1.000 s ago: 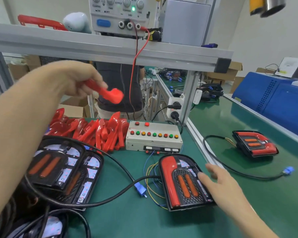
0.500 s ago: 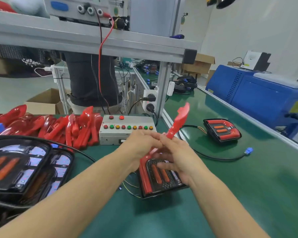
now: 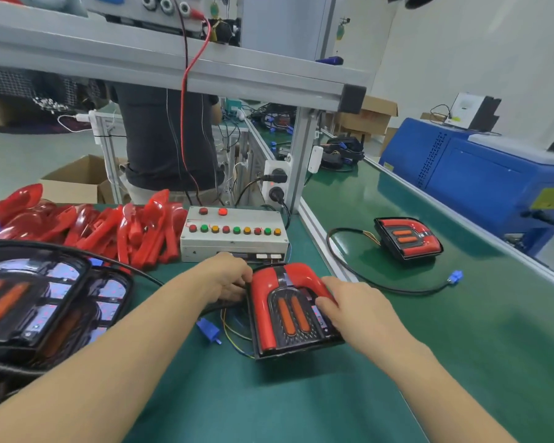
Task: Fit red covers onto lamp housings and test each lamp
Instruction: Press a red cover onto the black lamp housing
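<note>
Taking the lamp housing [image 3: 293, 314] as ref, it sits mid-bench w/ red covers [image 3: 288, 276] on top. Spare covers [image 3: 109, 231] piled far left. My left hand [image 3: 227, 279] grips its left edge, fingers curled, prob. to steady it; fingertips hidden, can't tell exactly. My right hand [image 3: 349, 305] presses the right cover down, fingers together. Test box [image 3: 234, 235] just behind.

Lamp housing [image 3: 293, 314] before the test box [image 3: 234, 235]; cover pile [image 3: 109, 228] left of it.
</note>
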Tool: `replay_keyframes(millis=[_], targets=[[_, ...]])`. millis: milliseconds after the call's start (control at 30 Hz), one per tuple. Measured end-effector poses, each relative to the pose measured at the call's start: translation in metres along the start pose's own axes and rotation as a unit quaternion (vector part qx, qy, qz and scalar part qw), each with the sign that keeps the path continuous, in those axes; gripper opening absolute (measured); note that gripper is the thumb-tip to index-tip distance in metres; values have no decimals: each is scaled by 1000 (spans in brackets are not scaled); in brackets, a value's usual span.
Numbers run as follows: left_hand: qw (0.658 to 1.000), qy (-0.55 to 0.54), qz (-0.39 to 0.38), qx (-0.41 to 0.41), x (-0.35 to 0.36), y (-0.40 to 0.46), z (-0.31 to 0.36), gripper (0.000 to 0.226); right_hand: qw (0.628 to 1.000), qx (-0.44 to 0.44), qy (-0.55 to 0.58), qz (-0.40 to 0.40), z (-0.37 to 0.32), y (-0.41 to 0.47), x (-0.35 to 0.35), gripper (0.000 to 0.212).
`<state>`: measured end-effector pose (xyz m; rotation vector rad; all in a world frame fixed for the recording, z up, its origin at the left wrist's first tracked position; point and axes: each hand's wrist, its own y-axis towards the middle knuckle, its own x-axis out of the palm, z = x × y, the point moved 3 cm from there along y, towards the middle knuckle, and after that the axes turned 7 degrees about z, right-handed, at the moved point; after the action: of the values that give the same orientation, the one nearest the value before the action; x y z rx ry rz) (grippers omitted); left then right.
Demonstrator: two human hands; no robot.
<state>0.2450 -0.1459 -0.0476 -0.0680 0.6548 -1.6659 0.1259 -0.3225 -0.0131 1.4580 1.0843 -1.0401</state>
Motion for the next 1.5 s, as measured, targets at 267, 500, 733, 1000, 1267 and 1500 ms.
replay_keyframes(millis=[267,500,733,1000,1267,1500], targets=[[998,-58,-7,-3,5,-5,-1,9,999,-44,18,-22,-3,-13,4,28],[986,-151,-62,-25,18,-5,3,26,997,-60,55,12,-14,-25,2,30],[988,-126,-91,14,8,-10,0,56,995,-42,74,48,-10,-27,8,43],[983,-129,-121,39,0,-16,3,68,754,187,596,-203,-6,-35,26,26],[982,-146,-118,34,1,-19,7,66,765,170,602,-155,-9,-36,24,19],[976,-153,-147,46,3,-20,7,62,793,141,578,-136,-6,-37,26,24]])
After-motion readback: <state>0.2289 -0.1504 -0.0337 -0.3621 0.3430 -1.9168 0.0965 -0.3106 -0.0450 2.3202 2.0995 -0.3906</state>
